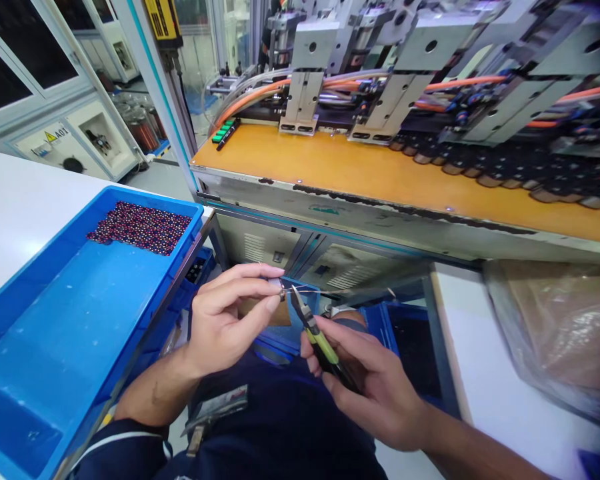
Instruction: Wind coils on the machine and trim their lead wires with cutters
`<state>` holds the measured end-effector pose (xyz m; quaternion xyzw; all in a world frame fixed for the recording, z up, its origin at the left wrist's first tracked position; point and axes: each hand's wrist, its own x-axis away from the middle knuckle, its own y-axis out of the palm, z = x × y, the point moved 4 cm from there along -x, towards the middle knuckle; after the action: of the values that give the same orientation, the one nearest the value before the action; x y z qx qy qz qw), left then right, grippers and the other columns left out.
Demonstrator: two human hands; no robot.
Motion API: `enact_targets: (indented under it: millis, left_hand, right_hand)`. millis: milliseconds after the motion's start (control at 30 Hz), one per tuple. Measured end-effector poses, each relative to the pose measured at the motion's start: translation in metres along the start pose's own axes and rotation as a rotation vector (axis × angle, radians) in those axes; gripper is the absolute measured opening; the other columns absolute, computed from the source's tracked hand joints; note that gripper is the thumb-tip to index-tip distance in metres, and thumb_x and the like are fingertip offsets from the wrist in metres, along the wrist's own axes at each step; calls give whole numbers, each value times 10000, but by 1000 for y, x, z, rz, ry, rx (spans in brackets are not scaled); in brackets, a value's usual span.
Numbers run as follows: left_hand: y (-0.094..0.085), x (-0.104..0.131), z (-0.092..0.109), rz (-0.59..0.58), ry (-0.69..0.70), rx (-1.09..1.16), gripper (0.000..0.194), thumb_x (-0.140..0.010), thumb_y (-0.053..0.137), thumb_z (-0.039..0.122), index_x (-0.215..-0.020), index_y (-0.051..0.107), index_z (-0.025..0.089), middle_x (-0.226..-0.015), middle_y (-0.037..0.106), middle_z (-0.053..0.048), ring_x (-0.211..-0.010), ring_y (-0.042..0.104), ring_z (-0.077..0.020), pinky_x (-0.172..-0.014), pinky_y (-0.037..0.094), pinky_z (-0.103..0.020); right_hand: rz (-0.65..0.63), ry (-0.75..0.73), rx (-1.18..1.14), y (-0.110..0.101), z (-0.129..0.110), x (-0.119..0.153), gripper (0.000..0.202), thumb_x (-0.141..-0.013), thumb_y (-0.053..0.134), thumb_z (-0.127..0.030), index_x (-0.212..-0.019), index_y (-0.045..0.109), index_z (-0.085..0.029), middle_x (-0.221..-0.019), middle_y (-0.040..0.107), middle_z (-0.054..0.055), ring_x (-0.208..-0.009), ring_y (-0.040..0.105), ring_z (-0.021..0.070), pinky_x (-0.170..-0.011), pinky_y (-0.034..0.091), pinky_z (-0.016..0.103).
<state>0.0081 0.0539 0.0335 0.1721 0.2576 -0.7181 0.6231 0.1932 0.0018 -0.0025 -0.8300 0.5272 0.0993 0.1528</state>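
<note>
In the middle of the head view, my left hand (233, 310) pinches a small part (281, 289) between thumb and fingertips. Thin wire leads (303, 291) stick out of it to the right; its exact kind is too small to make out. My right hand (367, 377) is closed around the green and black handles of a pair of pliers (320, 339). Their pointed metal jaws reach up to the wire leads, close beside my left fingertips. I cannot tell whether the jaws touch the wire.
At left, a blue tray (70, 307) holds many small dark round parts (143, 227) on a white table. Ahead stands a machine with an orange ledge (330, 160). A plastic-wrapped bundle (555, 320) lies on the right table. Blue bins (405, 340) sit below.
</note>
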Motion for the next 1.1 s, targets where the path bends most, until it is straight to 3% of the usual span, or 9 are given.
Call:
enact_targets:
  millis: [133, 333, 433, 567, 833, 1100]
  left_hand:
    - [1, 0, -1, -6, 5, -1, 240, -794, 693, 31, -967, 732, 193, -1060, 741, -92, -985, 701, -198, -858, 582, -336]
    - [-2, 0, -4, -38, 52, -36, 247, -803, 678, 21, -979, 707, 191, -1072, 719, -94, -1034, 676, -204, -872, 589, -349]
    - [-5, 1, -5, -48, 133, -13, 380, -741, 726, -16, -1033, 636, 210, -1053, 695, -69, -1122, 640, -222, -904, 588, -360]
    - [-5, 3, -8, -54, 123, 181, 605, -700, 713, -98, -1135, 468, 244, -1203, 605, -66, -1052, 698, -209, -819, 633, -321]
    - [-6, 7, -5, -31, 166, 158, 602, -703, 683, -136, -1121, 438, 221, -1108, 711, -55, -1061, 704, -214, -909, 618, -391]
    - [-7, 10, -5, -57, 168, 164, 549, -729, 668, -123, -1116, 468, 212, -1117, 733, -66, -1073, 701, -205, -961, 592, -414]
  right_hand:
    - [12, 33, 8, 0, 1, 1, 692, -833, 523, -14, -1448, 430, -317, -913, 616, 34, -767, 605, 125, -713, 555, 261]
    - [77, 279, -115, -5, 9, 2, 586, -842, 544, -39, -1368, 533, -295, -936, 612, 36, -788, 611, 116, -702, 552, 213]
    - [47, 267, -146, -9, 3, 7, 675, -842, 536, -12, -1407, 473, -376, -1035, 621, 29, -866, 636, 103, -820, 551, 217]
    - [-32, 232, -135, -14, -10, 13, 741, -847, 493, 5, -1439, 394, -430, -1128, 609, 25, -971, 634, 98, -927, 515, 228]
    - [-145, 240, -192, -9, -17, 17, 793, -859, 437, 29, -1471, 292, -454, -1247, 554, 35, -1125, 593, 124, -1067, 438, 329]
    - [-180, 271, -272, -3, -18, 14, 735, -881, 432, 1, -1477, 298, -409, -1245, 526, 57, -1109, 568, 139, -1049, 446, 356]
